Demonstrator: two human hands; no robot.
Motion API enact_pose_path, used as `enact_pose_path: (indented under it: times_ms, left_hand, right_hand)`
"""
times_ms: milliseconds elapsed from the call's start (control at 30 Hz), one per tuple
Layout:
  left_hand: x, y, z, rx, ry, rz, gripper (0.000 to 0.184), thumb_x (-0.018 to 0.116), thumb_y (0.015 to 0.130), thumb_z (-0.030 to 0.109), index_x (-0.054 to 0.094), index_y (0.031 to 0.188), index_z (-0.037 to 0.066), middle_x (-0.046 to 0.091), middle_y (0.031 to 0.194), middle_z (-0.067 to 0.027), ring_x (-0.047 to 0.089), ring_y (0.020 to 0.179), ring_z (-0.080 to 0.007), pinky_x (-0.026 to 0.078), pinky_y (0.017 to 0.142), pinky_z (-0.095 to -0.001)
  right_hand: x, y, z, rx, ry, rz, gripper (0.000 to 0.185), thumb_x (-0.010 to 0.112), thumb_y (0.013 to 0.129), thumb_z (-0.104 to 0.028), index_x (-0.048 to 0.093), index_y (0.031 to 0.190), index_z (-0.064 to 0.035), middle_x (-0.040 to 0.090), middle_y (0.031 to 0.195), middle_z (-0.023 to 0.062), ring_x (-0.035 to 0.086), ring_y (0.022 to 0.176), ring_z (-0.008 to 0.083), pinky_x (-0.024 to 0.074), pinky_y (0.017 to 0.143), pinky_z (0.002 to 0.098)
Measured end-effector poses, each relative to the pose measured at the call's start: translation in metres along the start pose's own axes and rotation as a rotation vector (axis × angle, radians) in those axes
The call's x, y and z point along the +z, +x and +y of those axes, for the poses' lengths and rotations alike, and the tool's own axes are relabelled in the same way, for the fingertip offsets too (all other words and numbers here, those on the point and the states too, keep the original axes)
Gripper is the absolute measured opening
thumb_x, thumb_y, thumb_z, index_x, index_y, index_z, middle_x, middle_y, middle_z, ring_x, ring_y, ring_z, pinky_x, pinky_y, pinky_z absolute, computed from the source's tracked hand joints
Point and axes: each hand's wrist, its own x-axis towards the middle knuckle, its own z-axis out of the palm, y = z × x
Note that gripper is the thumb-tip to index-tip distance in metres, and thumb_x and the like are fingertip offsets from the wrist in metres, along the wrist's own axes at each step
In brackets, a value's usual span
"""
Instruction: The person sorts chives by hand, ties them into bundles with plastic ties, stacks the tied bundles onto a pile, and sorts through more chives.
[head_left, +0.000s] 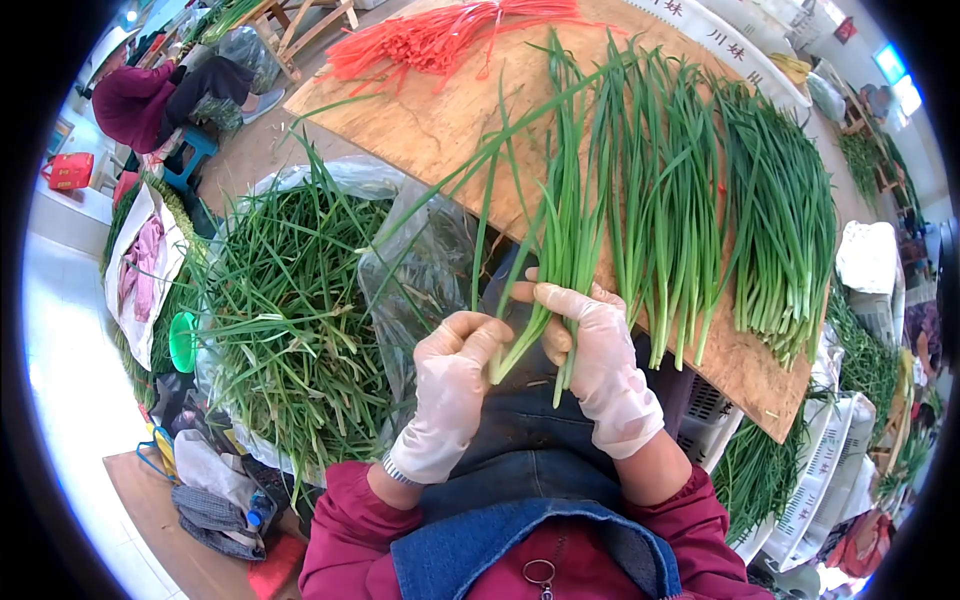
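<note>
Both my hands wear thin whitish gloves. My right hand [595, 350] is closed around a small bunch of garlic chives [570, 215], whose leaves point away over the board. My left hand [455, 385] pinches at the pale lower ends of a few stalks angled out of that bunch. Beside the held bunch, a loose row of garlic chives [655, 200] lies on the wooden board [450, 130]. Farther right rests a thicker pile of garlic chives [785, 220], its cut ends toward me.
A big plastic-lined heap of tangled chives [300, 310] stands at my left. Red ties [440, 40] lie at the board's far edge. White crates [820, 480] with greens are at right. Another person [150, 100] sits at the far left by a blue stool [190, 155].
</note>
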Motion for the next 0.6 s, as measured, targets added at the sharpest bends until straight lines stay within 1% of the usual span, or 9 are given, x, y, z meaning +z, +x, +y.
enact_pose_path:
  times_ms: [133, 200, 267, 300, 333, 400, 433, 533, 600]
  left_hand:
    - [-0.023, -0.008, 0.005, 0.272, 0.050, 0.144, 0.013, 0.054, 0.087, 0.013, 0.060, 0.083, 0.002, 0.054, 0.062, -0.0001, 0.040, 0.045, -0.0038, 0.026, 0.039, -0.0164]
    - [-0.040, -0.007, 0.015, 0.500, 0.188, 0.428, 0.014, 0.052, 0.089, 0.013, 0.059, 0.082, 0.003, 0.053, 0.061, 0.0018, 0.039, 0.045, -0.0031, 0.026, 0.039, -0.0161]
    - [-0.081, 0.009, 0.015, 0.595, 0.469, 0.567, 0.013, 0.052, 0.087, 0.010, 0.058, 0.080, 0.000, 0.056, 0.071, -0.0018, 0.044, 0.053, -0.0066, 0.033, 0.047, -0.0188]
    - [-0.094, 0.018, 0.020, 0.782, 0.780, 0.553, 0.005, 0.053, 0.080, -0.002, 0.056, 0.076, -0.002, 0.055, 0.081, -0.0077, 0.049, 0.070, -0.0151, 0.040, 0.062, -0.0255]
    - [-0.095, 0.025, 0.025, 0.795, 0.871, 0.547, 0.004, 0.056, 0.075, -0.003, 0.056, 0.071, -0.002, 0.058, 0.092, -0.0126, 0.052, 0.085, -0.0233, 0.041, 0.076, -0.0310]
    - [-0.101, 0.048, 0.026, 0.956, 1.142, 0.527, 0.007, 0.060, 0.073, 0.001, 0.058, 0.078, -0.004, 0.057, 0.106, -0.0170, 0.054, 0.096, -0.0283, 0.042, 0.082, -0.0333]
    - [-0.097, 0.060, 0.029, 0.938, 1.142, 0.480, 0.022, 0.063, 0.073, 0.008, 0.057, 0.090, -0.004, 0.053, 0.114, -0.0190, 0.050, 0.105, -0.0310, 0.039, 0.088, -0.0357]
    - [-0.074, 0.092, 0.029, 0.826, 1.292, 0.364, 0.082, 0.071, 0.068, 0.040, 0.036, 0.128, -0.005, 0.039, 0.131, -0.0225, 0.033, 0.125, -0.0351, 0.023, 0.103, -0.0455]
    - [-0.054, 0.103, 0.019, 0.732, 1.417, 0.308, 0.107, 0.068, 0.061, 0.058, 0.022, 0.136, -0.002, 0.035, 0.135, -0.0213, 0.023, 0.131, -0.0338, 0.011, 0.105, -0.0533]
  right_hand:
    - [-0.006, 0.000, -0.005, -0.007, 0.032, 0.005, 0.017, 0.059, 0.079, -0.006, 0.059, 0.094, -0.0001, 0.066, 0.079, 0.0122, 0.040, 0.039, 0.0074, 0.0302, 0.036, 0.0209]
    - [-0.007, -0.004, -0.012, -0.010, 0.022, -0.006, 0.018, 0.060, 0.079, -0.008, 0.059, 0.096, 0.0000, 0.066, 0.076, 0.0114, 0.043, 0.043, 0.0066, 0.0317, 0.039, 0.0196]
    - [-0.007, -0.006, -0.017, -0.007, 0.016, -0.003, 0.019, 0.060, 0.080, -0.008, 0.059, 0.097, 0.0005, 0.066, 0.075, 0.0111, 0.045, 0.047, 0.0060, 0.0324, 0.041, 0.0190]
    - [-0.009, -0.006, -0.019, -0.020, -0.001, -0.032, 0.020, 0.060, 0.081, -0.010, 0.059, 0.097, 0.0016, 0.065, 0.074, 0.0104, 0.051, 0.053, 0.0074, 0.0372, 0.044, 0.0196]
    - [-0.007, -0.007, -0.019, -0.023, -0.011, -0.009, 0.020, 0.060, 0.081, -0.010, 0.059, 0.097, 0.0018, 0.065, 0.074, 0.0105, 0.053, 0.055, 0.0090, 0.0396, 0.046, 0.0206]
    - [-0.002, -0.010, -0.022, -0.033, -0.033, 0.036, 0.020, 0.060, 0.081, -0.010, 0.059, 0.096, 0.0023, 0.065, 0.074, 0.0108, 0.057, 0.059, 0.0121, 0.0443, 0.049, 0.0225]
    - [-0.001, -0.012, -0.024, -0.023, -0.020, 0.029, 0.020, 0.060, 0.082, -0.011, 0.058, 0.095, 0.0037, 0.064, 0.076, 0.0123, 0.061, 0.068, 0.0185, 0.0528, 0.058, 0.0305]
    - [-0.003, -0.012, -0.024, -0.018, 0.034, 0.006, 0.021, 0.060, 0.082, -0.012, 0.058, 0.095, 0.0047, 0.063, 0.077, 0.0133, 0.062, 0.072, 0.0217, 0.0558, 0.064, 0.0386]
    - [-0.005, -0.012, -0.022, -0.024, 0.034, -0.008, 0.022, 0.059, 0.082, -0.011, 0.056, 0.096, 0.0055, 0.062, 0.076, 0.0132, 0.062, 0.075, 0.0231, 0.0562, 0.067, 0.0428]
